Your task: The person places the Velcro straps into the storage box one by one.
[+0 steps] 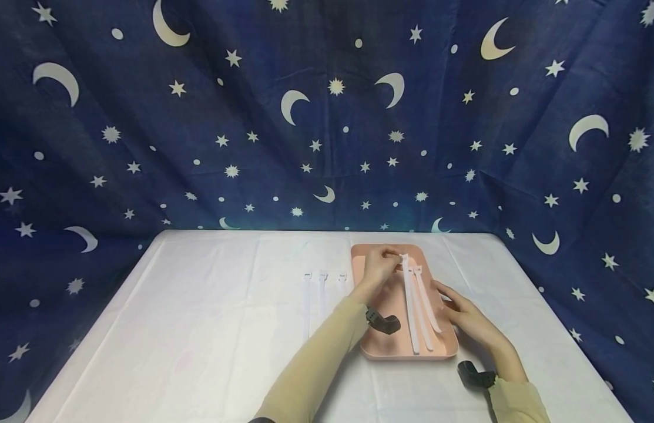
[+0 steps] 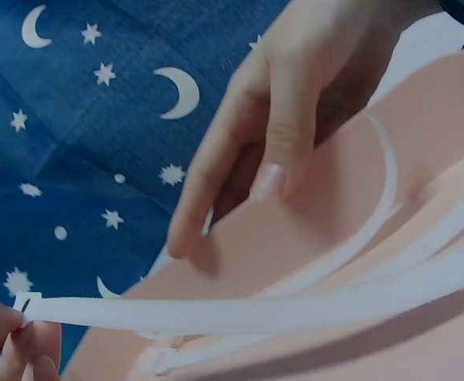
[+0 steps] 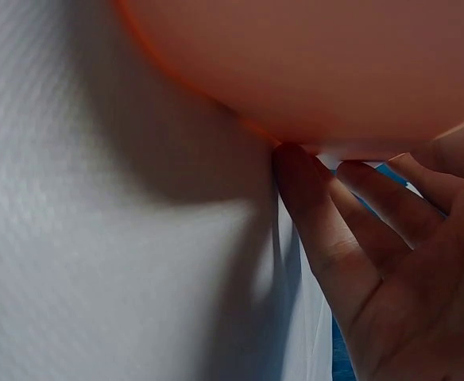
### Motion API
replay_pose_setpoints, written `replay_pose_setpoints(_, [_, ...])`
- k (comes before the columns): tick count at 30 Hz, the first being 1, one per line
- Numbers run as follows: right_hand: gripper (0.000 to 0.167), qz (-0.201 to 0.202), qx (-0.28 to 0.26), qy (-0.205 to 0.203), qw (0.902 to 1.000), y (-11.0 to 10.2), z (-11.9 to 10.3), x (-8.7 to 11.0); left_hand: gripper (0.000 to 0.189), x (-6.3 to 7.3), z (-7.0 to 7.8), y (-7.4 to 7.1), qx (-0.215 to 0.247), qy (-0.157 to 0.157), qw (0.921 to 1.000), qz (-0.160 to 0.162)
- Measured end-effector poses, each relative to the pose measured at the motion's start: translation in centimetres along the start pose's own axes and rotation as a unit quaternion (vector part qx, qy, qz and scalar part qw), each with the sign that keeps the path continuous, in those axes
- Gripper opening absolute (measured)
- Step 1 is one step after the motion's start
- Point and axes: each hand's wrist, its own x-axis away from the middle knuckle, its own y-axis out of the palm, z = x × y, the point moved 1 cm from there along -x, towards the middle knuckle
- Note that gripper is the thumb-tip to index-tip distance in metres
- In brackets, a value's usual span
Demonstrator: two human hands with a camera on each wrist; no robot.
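Observation:
In the head view my left hand (image 1: 379, 264) pinches a white slotted-head cable strap (image 1: 409, 305) by its head end, over the pink tray (image 1: 379, 345). The left wrist view shows thumb and finger on the strap's head, with its band (image 2: 216, 314) stretching across the tray. Two more white straps (image 1: 428, 302) lie inside the tray, beside the held one. At the tray's right wall, my right hand (image 1: 469, 317) holds the edge. Its thumb (image 2: 276, 159) lies at the rim, and its fingers (image 3: 319, 230) touch the outer wall from below.
Three white straps (image 1: 307, 299) lie side by side on the white-covered table (image 1: 200, 317), left of the tray and partly behind my left forearm. A dark blue curtain (image 1: 305, 117) with moons and stars hangs behind the table.

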Motion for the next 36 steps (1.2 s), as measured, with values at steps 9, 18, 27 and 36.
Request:
replay_pose_setpoints(9, [0.062,0.004,0.000,0.002,1.0000,0.1,0.0,0.0,0.006,-0.8,-1.8,0.6,-0.072,-0.039,0.9962,0.030])
replay_pose_setpoints(18, [0.062,0.000,-0.005,0.003,1.0000,0.2,-0.1,0.0,0.008,-1.4,-2.7,0.9,-0.087,-0.051,0.9945,0.028])
replay_pose_setpoints(27, [0.062,0.004,0.001,0.009,0.9999,0.1,-0.2,0.0,0.006,-1.3,-2.9,0.9,-0.113,-0.041,0.9924,0.027])
replay_pose_setpoints(36, [0.061,0.006,0.000,0.011,0.9999,0.1,-0.1,0.0,0.005,-1.3,-3.2,0.5,-0.162,-0.036,0.9858,0.024])
